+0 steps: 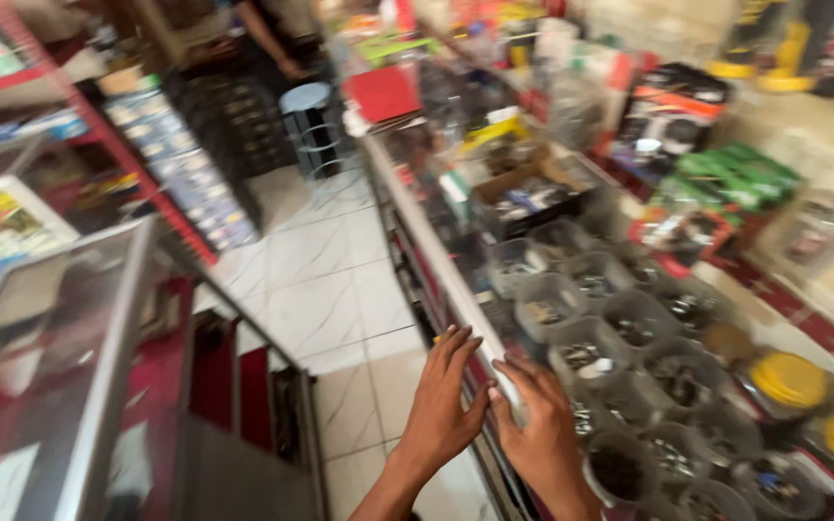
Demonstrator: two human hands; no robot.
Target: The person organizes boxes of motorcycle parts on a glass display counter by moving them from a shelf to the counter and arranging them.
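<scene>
From the head camera, both hands rest on the pale metal edge of a glass counter (436, 260). The left hand (443, 405) lies flat, fingers spread and empty; the right hand (533, 425) curls over the edge just beside it — near clear tubs of hardware (629, 323) and yellow-lidded jars (789, 381).

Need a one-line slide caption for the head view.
Both hands, left hand and right hand, rest on the counter edge beside clear tubs of small hardware.
</scene>
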